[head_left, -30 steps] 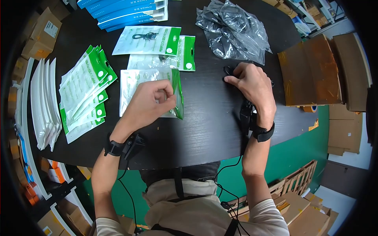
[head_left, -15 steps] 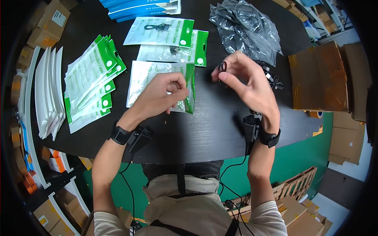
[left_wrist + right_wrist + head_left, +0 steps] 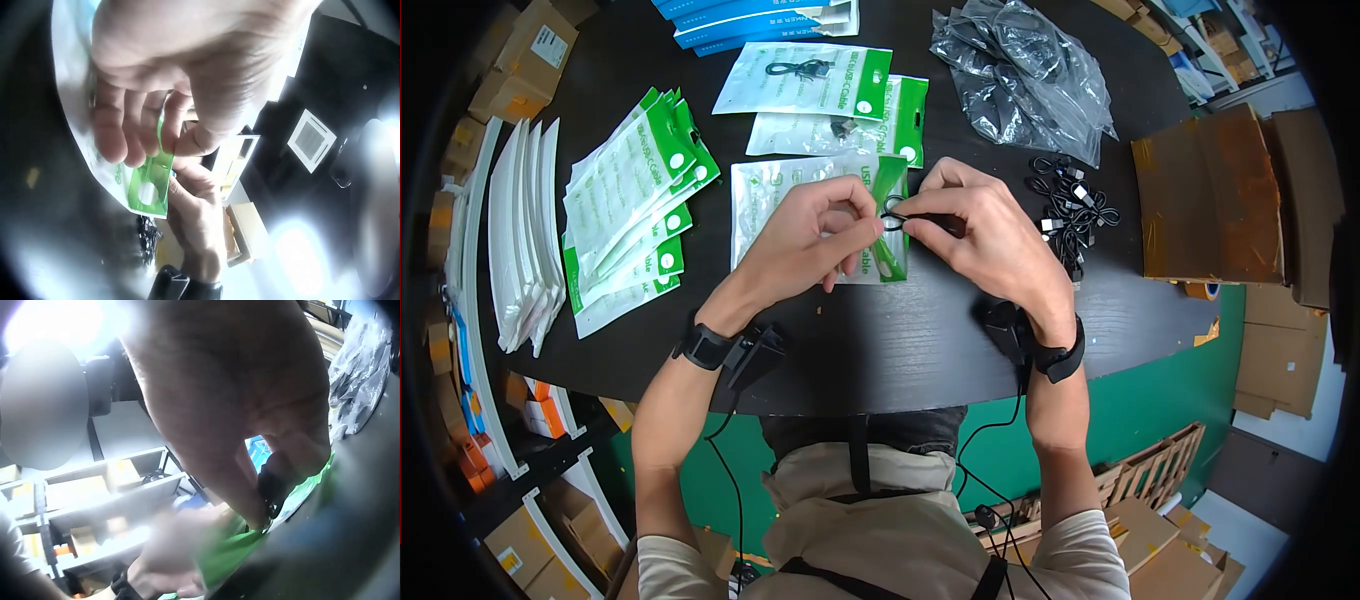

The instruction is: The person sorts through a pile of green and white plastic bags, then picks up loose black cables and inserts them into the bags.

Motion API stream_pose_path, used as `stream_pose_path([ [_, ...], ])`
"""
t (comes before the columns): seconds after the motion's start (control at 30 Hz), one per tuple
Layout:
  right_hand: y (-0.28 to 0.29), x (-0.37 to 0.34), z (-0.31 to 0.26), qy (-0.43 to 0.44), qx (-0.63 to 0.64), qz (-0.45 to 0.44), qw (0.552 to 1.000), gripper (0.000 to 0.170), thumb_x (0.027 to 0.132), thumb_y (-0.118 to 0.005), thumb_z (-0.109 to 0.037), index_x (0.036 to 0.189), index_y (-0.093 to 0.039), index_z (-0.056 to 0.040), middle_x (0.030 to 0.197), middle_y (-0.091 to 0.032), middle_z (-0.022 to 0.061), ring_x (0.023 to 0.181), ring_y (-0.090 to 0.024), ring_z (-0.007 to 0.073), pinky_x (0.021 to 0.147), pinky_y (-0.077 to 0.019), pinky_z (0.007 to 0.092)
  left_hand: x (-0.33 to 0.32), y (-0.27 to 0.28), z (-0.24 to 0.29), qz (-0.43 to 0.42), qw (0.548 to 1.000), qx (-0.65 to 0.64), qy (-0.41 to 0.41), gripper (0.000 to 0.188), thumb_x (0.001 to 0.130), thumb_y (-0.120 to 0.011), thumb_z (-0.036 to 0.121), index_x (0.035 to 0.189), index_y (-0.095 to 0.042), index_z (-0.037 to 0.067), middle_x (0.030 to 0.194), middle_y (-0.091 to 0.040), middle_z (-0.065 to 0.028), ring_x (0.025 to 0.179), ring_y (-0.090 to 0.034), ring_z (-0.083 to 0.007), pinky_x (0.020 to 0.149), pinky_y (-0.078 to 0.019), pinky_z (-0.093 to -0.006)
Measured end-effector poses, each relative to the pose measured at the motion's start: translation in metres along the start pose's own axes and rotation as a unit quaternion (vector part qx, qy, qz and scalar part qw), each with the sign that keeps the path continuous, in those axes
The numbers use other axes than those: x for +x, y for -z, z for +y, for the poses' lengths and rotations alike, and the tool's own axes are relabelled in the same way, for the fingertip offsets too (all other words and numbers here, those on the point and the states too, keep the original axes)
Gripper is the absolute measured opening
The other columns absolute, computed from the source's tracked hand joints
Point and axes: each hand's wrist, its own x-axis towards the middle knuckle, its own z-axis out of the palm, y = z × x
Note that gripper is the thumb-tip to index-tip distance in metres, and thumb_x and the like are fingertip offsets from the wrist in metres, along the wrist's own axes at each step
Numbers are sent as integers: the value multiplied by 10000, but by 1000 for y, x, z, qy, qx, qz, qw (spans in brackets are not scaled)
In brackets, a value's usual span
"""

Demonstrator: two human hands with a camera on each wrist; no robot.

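My left hand (image 3: pixel 798 238) pinches the green top edge of a white-and-green USB-C cable pouch (image 3: pixel 755 190) lying in front of me. In the left wrist view, its thumb and index finger grip the green strip (image 3: pixel 150 181). My right hand (image 3: pixel 1000 228) holds a small coiled black cable (image 3: pixel 893 213) between thumb and index finger, right at the pouch's mouth. The right wrist view shows the dark cable (image 3: pixel 270 481) between those fingertips, beside the green strip. Beyond this pouch lie two more pouches, the farther (image 3: pixel 800 80) with a cable picture on its front.
Several black cables (image 3: pixel 1078 215) lie in a pile right of my right hand. Clear plastic bags (image 3: pixel 1025 80) sit behind them, a cardboard box (image 3: pixel 1210 195) at the right. Fanned pouches (image 3: pixel 625 190), white packets (image 3: pixel 525 240) and blue boxes (image 3: pixel 765 30) occupy the left and back.
My right hand has picked up a cable at the right and carried it left to the pouch's mouth. My left hand keeps its pinch on the pouch. The head view has shifted slightly.
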Motion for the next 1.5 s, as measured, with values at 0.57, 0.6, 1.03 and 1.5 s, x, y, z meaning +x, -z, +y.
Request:
stream_pose_path([
  [0.57, 9, 1, -8, -97, 300, -69, 947, 339, 853, -726, 13, 1181, -657, 54, 948, -654, 37, 817, -609, 62, 706, -506, 224, -1, -2, 1, 38, 999, -4, -6, 135, 976, -632, 125, 915, -560, 29, 633, -570, 1, 484, -573, -62, 369, -391, -186],
  [0.6, 9, 2, -8, -123, 294, -69, 945, 335, 852, -731, 9, 1178, -662, 46, 945, -650, 32, 809, -602, 59, 700, -499, 223, -1, -1, 1, 26, 1000, -7, -9, 138, 976, -631, 131, 917, -561, 27, 643, -572, -1, 486, -566, -59, 375, -389, -189],
  [1.03, -2, 3, -8, -62, 92, 25, 994, 153, 808, -758, -14, 957, -728, 9, 942, -617, 47, 749, -573, 120, 616, -444, 282, -5, -4, 0, -26, 996, -71, -38, 146, 973, -638, 133, 925, -556, 22, 660, -563, -2, 468, -551, -61, 369, -376, -195],
  [1.5, -4, 1, -7, -35, 116, -7, 993, 113, 815, -668, 26, 919, -701, 54, 899, -659, 178, 713, -632, 281, 646, -483, 353, -8, -11, 1, -77, 994, -72, -43, 139, 966, -649, 102, 951, -571, -13, 737, -594, -44, 496, -594, -93, 379, -413, -200],
])
